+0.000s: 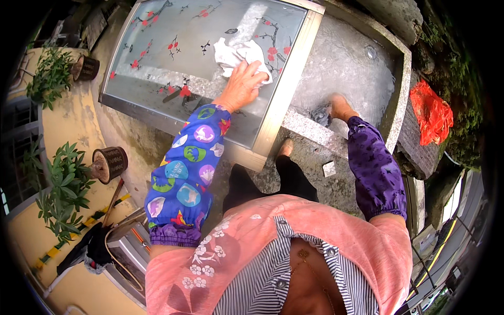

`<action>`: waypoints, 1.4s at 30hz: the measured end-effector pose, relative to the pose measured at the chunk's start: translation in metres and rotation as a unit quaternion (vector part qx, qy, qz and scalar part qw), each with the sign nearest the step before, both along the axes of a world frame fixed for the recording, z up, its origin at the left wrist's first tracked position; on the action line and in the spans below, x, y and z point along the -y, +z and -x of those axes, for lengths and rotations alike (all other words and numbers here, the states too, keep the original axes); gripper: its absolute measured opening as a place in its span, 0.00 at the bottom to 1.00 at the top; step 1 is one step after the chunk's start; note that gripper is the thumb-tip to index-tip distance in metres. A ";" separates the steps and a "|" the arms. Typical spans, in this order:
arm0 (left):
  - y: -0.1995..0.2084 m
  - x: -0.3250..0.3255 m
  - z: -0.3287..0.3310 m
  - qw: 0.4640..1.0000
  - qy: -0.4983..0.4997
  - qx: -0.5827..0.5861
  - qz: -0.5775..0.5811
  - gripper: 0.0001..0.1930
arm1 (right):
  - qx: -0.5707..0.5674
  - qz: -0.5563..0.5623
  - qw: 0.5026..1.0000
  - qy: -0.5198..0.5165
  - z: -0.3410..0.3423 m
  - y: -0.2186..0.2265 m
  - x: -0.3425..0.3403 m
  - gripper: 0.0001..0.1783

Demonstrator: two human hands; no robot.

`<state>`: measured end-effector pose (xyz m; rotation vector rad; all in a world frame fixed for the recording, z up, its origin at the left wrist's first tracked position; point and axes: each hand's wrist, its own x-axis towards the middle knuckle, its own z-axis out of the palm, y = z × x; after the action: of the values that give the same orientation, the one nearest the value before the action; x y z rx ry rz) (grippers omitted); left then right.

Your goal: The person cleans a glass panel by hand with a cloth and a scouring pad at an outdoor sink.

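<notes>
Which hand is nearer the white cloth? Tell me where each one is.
Left. The left hand presses on the white cloth against the framed glass panel. The right hand is well off to the right, down in the stone basin, apart from the cloth.

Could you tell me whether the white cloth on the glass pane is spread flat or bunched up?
Bunched up: the white cloth sits crumpled under the left hand on the glass pane.

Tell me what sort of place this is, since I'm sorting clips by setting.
Probably an outdoor wash area beside a house: a stone trough holds water, potted plants line the wall, and the left hand presses a white cloth on a framed glass panel.
</notes>
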<state>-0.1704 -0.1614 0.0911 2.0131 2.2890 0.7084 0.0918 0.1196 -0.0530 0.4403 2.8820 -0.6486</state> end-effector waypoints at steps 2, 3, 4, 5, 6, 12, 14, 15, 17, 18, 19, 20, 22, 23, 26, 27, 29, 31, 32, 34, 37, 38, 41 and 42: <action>0.004 0.019 0.015 1.000 0.003 0.007 0.009 0.27 | -0.020 0.035 0.993 -0.110 0.004 0.012 -0.001 0.09; 0.003 0.029 0.023 1.000 0.007 0.011 0.010 0.27 | 0.012 0.059 0.983 -0.174 0.007 0.026 -0.004 0.04; 0.002 0.030 0.032 1.000 0.003 0.004 -0.001 0.28 | -0.018 0.102 0.974 -0.204 0.002 0.038 -0.016 0.03; 0.002 0.031 0.044 1.000 0.005 -0.008 -0.012 0.28 | -0.048 0.144 0.960 -0.234 -0.003 0.049 -0.027 0.04; -0.003 0.039 0.054 1.000 0.011 -0.015 -0.016 0.28 | -0.061 0.190 0.946 -0.256 -0.001 0.070 -0.026 0.06; -0.006 0.066 0.136 0.996 0.069 -0.059 0.014 0.27 | -0.205 0.178 0.929 -0.254 0.026 0.204 -0.010 0.09; -0.001 0.076 0.154 0.990 0.104 -0.092 0.038 0.27 | -0.211 0.098 0.953 -0.194 0.050 0.239 0.023 0.09; 0.002 0.081 0.168 0.986 0.116 -0.107 0.058 0.28 | -0.211 0.049 0.963 -0.159 0.072 0.254 0.049 0.10; 0.003 0.091 0.189 0.974 0.149 -0.134 0.102 0.28 | -0.175 -0.076 0.980 -0.051 0.116 0.266 0.092 0.10; 0.004 0.093 0.193 0.970 0.163 -0.142 0.108 0.26 | -0.172 -0.073 0.982 -0.016 0.134 0.262 0.109 0.10; 0.004 0.092 0.194 0.967 0.178 -0.147 0.111 0.25 | -0.167 -0.073 0.983 0.021 0.146 0.255 0.121 0.10; 0.005 0.088 0.192 0.963 0.190 -0.151 0.114 0.23 | -0.126 -0.102 0.987 0.014 0.152 0.243 0.123 0.08; 0.031 0.087 0.174 0.970 0.177 -0.147 0.078 0.18 | -0.066 -0.113 0.991 -0.028 0.162 0.219 0.137 0.10; 0.024 0.083 0.164 0.985 0.128 -0.113 0.000 0.17 | -0.039 -0.097 0.993 -0.063 0.162 0.208 0.151 0.15; 0.019 0.090 0.153 0.991 0.021 -0.008 -0.134 0.17 | -0.097 -0.133 0.983 -0.083 0.172 0.171 0.188 0.27; 0.016 0.090 0.157 0.992 0.037 0.025 -0.116 0.17 | -0.121 -0.164 0.974 -0.096 0.172 0.164 0.200 0.28; 0.009 0.089 0.165 0.991 0.069 0.090 -0.076 0.17 | -0.155 -0.161 0.962 -0.158 0.177 0.155 0.209 0.30; 0.020 0.080 0.163 0.985 0.026 0.097 -0.141 0.22 | -0.190 -0.153 0.948 -0.206 0.173 0.145 0.209 0.32; 0.029 0.073 0.160 0.984 -0.018 0.093 -0.152 0.23 | -0.189 -0.156 0.945 -0.216 0.173 0.142 0.203 0.36; 0.024 0.065 0.164 0.987 -0.123 0.028 -0.096 0.27 | -0.206 -0.128 0.933 -0.267 0.185 0.145 0.198 0.38; 0.001 0.047 0.152 0.983 -0.117 -0.037 0.134 0.30 | -0.212 -0.160 0.927 -0.264 0.199 0.150 0.191 0.37; -0.003 0.044 0.151 0.986 -0.088 -0.063 0.126 0.32 | -0.185 -0.153 0.944 -0.227 0.194 0.151 0.191 0.37; -0.022 0.043 0.150 0.989 -0.027 -0.103 0.098 0.36 | -0.171 -0.129 0.967 -0.137 0.164 0.169 0.222 0.36; -0.026 0.046 0.145 0.990 -0.019 -0.101 0.097 0.37 | -0.150 -0.126 0.975 -0.106 0.145 0.171 0.239 0.36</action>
<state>-0.3157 -0.2072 0.0653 2.1153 2.3099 0.2771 -0.0529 -0.1194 0.1185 0.7529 3.2518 -0.4053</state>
